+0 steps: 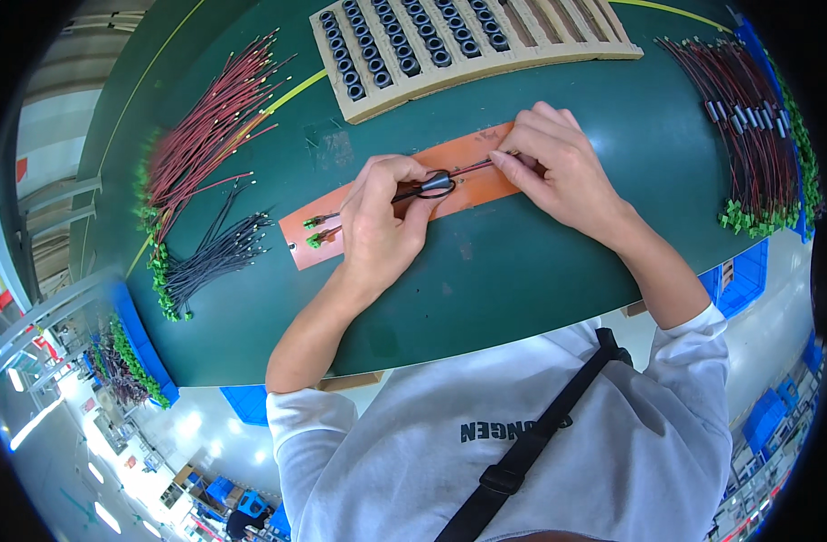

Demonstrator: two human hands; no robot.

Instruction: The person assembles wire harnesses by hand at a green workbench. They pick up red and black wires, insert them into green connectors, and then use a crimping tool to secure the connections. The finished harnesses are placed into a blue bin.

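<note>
Smooth green table fills my feed; inward of its near edge, my left hand curls snugly round a black cylinder, my right hand pinching slender red-and-black wires.

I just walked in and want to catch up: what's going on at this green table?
A person holds a black core in the left hand, with wire looped around it. The right hand pinches the red and black wires over an orange strip. Loose red wires and black wires lie left; wires with grey cylinders lie right. Beyond is a tray of black rings.
</note>
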